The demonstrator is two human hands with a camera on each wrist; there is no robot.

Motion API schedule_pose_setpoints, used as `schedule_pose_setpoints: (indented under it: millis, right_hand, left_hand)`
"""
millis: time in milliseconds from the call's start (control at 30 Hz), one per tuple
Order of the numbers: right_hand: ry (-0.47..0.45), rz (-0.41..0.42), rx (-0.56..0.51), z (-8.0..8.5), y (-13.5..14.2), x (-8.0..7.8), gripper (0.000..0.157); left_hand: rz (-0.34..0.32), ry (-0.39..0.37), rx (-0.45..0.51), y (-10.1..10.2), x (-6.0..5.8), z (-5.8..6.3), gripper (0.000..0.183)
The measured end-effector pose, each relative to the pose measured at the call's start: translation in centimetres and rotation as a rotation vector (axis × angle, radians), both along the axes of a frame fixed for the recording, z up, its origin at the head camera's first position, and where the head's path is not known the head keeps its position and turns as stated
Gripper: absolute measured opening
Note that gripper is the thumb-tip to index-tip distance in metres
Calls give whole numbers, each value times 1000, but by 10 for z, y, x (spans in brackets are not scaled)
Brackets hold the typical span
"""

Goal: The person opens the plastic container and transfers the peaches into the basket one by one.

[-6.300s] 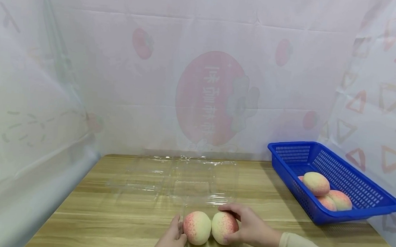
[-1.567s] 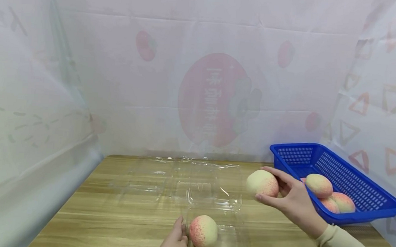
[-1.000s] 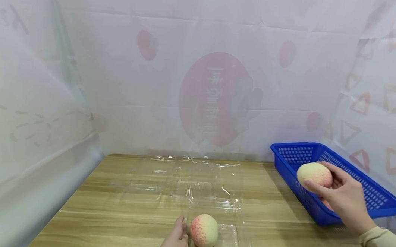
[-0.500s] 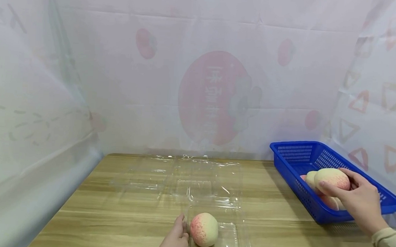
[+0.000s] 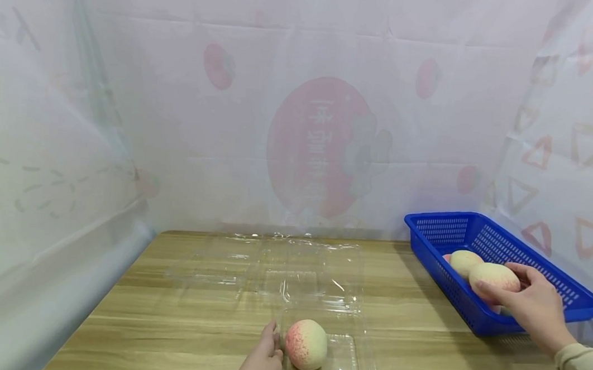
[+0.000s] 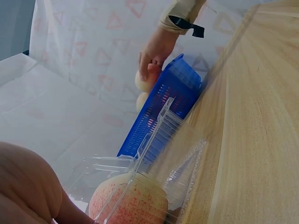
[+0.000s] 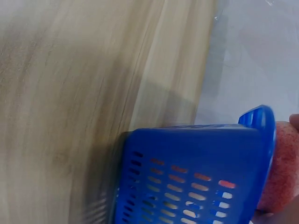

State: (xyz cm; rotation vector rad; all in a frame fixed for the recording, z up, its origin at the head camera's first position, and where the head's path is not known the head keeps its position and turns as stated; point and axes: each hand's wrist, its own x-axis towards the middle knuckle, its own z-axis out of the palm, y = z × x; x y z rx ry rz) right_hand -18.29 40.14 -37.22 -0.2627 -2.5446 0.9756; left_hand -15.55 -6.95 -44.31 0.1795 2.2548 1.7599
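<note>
My right hand [image 5: 539, 301] grips a cream-and-pink peach [image 5: 494, 276] between thumb and fingers, low over the near half of the blue basket [image 5: 437, 282]. Other peaches lie beneath and beside it, including a pale one [image 5: 464, 262]. At the front, my left hand [image 5: 262, 356] touches the left side of a clear plastic clamshell box [image 5: 343, 355], its fingers fairly straight. One peach [image 5: 306, 345] sits in the left part of that box, close to this hand. The left wrist view shows the same peach [image 6: 133, 200] behind the clear wall.
The clamshell's raised lid [image 5: 321, 289] stands behind its base. More clear plastic packaging [image 5: 217, 264] lies at the back left of the wooden table [image 5: 158, 323]. A printed white cloth [image 5: 215, 192] encloses the back and sides.
The right hand has taken one peach out of the clamshell, carried it right and lowered it among the peaches in the basket. The left hand stays beside the box.
</note>
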Motion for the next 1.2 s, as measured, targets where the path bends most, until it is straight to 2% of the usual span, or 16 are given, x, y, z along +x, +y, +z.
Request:
schedule_pose_setpoints:
  millis: [200, 433, 700, 933, 1200]
  right_hand:
    - [-46, -53, 18, -5, 7, -3, 93]
    - [-52, 4, 51, -1, 9, -5, 89]
    - [-111, 6, 43, -1, 13, -6, 94]
    - [-183, 9, 68, -2, 17, -4, 96]
    - [-186, 70, 36, -4, 18, -5, 93]
  left_hand:
    - [-1, 20, -11, -1, 1, -1, 57]
    - [5, 49, -33, -3, 1, -1, 57]
    - [-7, 59, -18, -2, 1, -2, 58]
    - [11, -8, -26, 1, -1, 0, 55]
    - [8, -2, -25, 0, -1, 0, 55]
